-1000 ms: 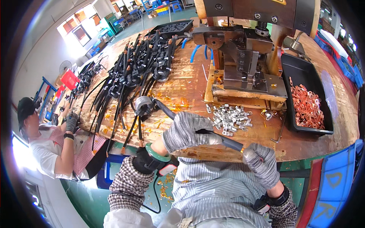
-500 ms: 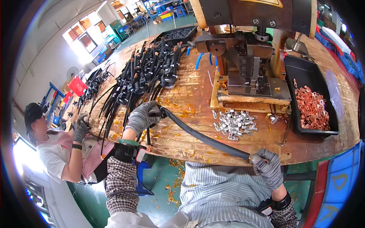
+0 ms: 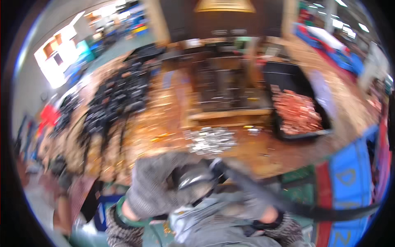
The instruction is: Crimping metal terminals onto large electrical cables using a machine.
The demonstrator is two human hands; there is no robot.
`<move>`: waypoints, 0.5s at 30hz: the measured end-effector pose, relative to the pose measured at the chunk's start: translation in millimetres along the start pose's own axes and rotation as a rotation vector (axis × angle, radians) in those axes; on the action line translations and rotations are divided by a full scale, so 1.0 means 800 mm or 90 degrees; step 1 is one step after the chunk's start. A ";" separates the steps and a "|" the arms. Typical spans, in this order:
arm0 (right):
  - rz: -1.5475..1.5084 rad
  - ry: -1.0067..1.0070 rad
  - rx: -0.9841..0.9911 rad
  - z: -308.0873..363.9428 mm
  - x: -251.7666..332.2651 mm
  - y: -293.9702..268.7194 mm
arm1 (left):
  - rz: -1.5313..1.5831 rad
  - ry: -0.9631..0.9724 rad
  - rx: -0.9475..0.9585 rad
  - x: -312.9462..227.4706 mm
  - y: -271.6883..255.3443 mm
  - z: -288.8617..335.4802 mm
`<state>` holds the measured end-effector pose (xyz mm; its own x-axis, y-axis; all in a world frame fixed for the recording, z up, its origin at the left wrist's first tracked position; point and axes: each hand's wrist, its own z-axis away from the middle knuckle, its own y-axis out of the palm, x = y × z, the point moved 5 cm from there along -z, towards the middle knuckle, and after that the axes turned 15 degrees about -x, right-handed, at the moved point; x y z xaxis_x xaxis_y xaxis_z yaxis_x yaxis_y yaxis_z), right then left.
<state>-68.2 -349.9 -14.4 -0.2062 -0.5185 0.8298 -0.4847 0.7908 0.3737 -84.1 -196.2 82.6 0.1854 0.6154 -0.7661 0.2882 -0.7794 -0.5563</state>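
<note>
The picture is smeared by motion. In front of my body, my left hand, in a grey knit glove, is closed around a rounded dark part with a shiny surface at the end of a thick black cable. From there the black cable runs to the right, past the table's edge. Close beside it, on the right, is my gloved right hand, partly behind the cable. Its fingers are hidden and blurred, so its grip does not show.
A press machine stands on the wooden table. Silver terminals lie in front of it. A black tray of copper terminals is at right, black cables at left. Another person is at far left.
Both hands have come together close to my body, the left moving right and down with the cable end. The cable, earlier stretched between them, now trails to the right. The view has turned.
</note>
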 end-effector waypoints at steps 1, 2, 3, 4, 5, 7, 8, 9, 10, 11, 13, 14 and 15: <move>0.064 -0.019 -0.056 0.004 0.005 -0.003 | 0.020 -0.012 0.053 -0.016 0.019 0.000; 0.101 -0.070 -0.062 0.004 0.007 -0.001 | -0.012 0.039 0.080 -0.016 0.028 0.004; 0.136 -0.132 -0.055 0.004 0.019 0.010 | -0.050 0.104 0.087 -0.031 0.022 0.021; 0.189 -0.184 -0.060 0.000 0.021 0.000 | 0.015 -0.004 0.162 -0.043 0.031 0.030; 0.240 -0.232 -0.056 0.002 0.032 -0.015 | -0.056 0.115 0.164 -0.054 0.033 0.028; 0.290 -0.159 -0.131 0.009 0.049 -0.028 | 0.024 0.202 0.221 -0.062 0.048 0.030; 0.216 -0.044 -0.120 0.021 0.080 -0.035 | 0.057 0.224 0.227 -0.060 0.050 0.031; 0.171 -0.113 -0.285 0.045 0.104 -0.052 | 0.085 0.244 0.233 -0.060 0.053 0.034; 0.214 -0.289 -0.445 0.067 0.169 -0.059 | 0.097 0.244 0.230 -0.055 0.057 0.034; 0.292 -0.195 -0.507 0.088 0.185 -0.104 | 0.110 0.239 0.220 -0.047 0.057 0.034; 0.279 -0.360 -0.684 0.114 0.246 -0.145 | 0.150 0.190 0.191 0.000 0.045 0.016; 0.317 -0.443 -0.759 0.126 0.303 -0.155 | 0.068 0.241 0.240 0.004 0.041 0.016; 0.421 -0.434 -0.756 0.175 0.360 -0.207 | 0.047 0.247 0.229 -0.026 0.033 0.031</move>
<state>-166.2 -675.2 104.6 -0.6078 0.2399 0.7570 0.7248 0.5572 0.4053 -103.6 -232.8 76.1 0.5465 0.5028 -0.6698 -0.0661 -0.7714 -0.6329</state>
